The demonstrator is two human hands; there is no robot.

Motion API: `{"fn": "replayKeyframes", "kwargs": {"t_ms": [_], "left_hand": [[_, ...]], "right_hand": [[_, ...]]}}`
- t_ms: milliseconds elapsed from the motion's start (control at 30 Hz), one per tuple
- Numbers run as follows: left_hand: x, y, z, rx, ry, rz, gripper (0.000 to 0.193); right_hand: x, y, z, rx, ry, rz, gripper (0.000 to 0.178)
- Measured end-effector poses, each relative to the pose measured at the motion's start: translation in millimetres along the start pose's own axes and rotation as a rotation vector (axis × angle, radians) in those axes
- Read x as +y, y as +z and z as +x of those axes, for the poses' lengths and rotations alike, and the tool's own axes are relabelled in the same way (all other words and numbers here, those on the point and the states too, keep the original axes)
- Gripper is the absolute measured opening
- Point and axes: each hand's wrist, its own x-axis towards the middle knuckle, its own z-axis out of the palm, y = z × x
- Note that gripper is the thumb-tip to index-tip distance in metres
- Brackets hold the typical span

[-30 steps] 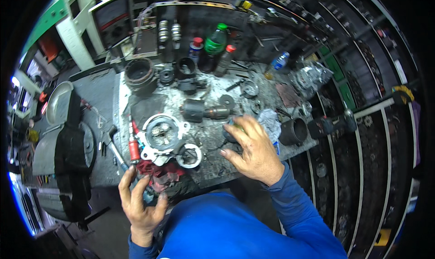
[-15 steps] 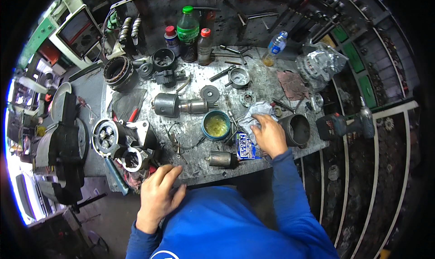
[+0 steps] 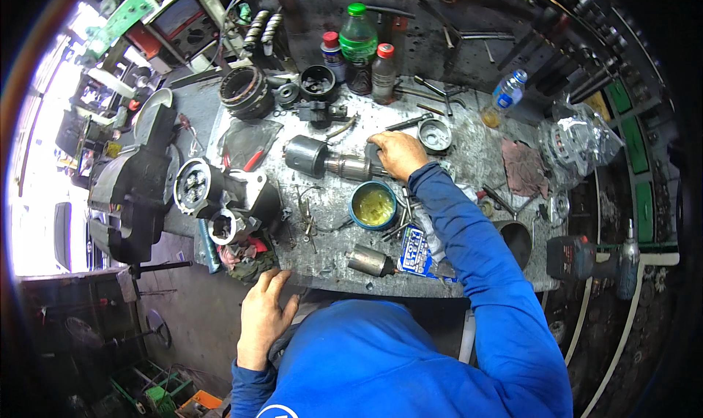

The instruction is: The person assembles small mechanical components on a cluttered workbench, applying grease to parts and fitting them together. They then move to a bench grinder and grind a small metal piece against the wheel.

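Note:
My right hand (image 3: 399, 156) reaches over the middle of the bench, fingers curled around a grey round disc (image 3: 373, 154); part of the disc is hidden under the hand. Beside it lies a cylindrical armature (image 3: 348, 167) whose end sits against a dark motor housing (image 3: 306, 156). A blue-rimmed bowl of yellowish grease (image 3: 373, 204) stands below that forearm. My left hand (image 3: 267, 317) hangs just off the bench's front edge, fingers loosely bent and apart, holding nothing. The nearest thing to it is a bundle of red and dark rags (image 3: 245, 260).
A starter-like metal housing (image 3: 196, 185) stands at the left. Bottles (image 3: 359, 41) line the back. Near the front lie a small metal cylinder (image 3: 368, 260) and a blue-and-white packet (image 3: 415, 251). A cordless drill (image 3: 586, 258) and a plastic-wrapped part (image 3: 582, 140) are at the right.
My right hand has left the crumpled white cloth and moved left and away from me onto the grey disc. My left hand stays near the front edge. The whole view has shifted.

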Motion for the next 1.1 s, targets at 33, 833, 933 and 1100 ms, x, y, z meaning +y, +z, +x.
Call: {"fn": "replayKeyframes", "kwargs": {"t_ms": [33, 833, 933, 1100], "left_hand": [[0.9, -0.3, -2.6, 0.022, -0.001, 0.001, 0.051], [-41.2, 44.8, 22.8, -0.124, -0.631, -2.315, 0.064], [-68.9, 43.7, -0.2, 0.095, -0.762, -2.214, 0.057], [-141.9, 12.3, -42.2, 0.271, -0.648, -2.221, 0.057]], "right_hand": [[1.9, 4.6, 4.5, -0.025, -0.021, -0.02, 0.032], [-256.3, 5.2, -93.4, -0.035, -0.444, 0.614, 0.033], [-278.0, 35.4, -92.2, -0.054, -0.435, 0.678, 0.029], [-301.9, 71.1, -65.9, -0.146, -0.404, 0.258, 0.035]]}}
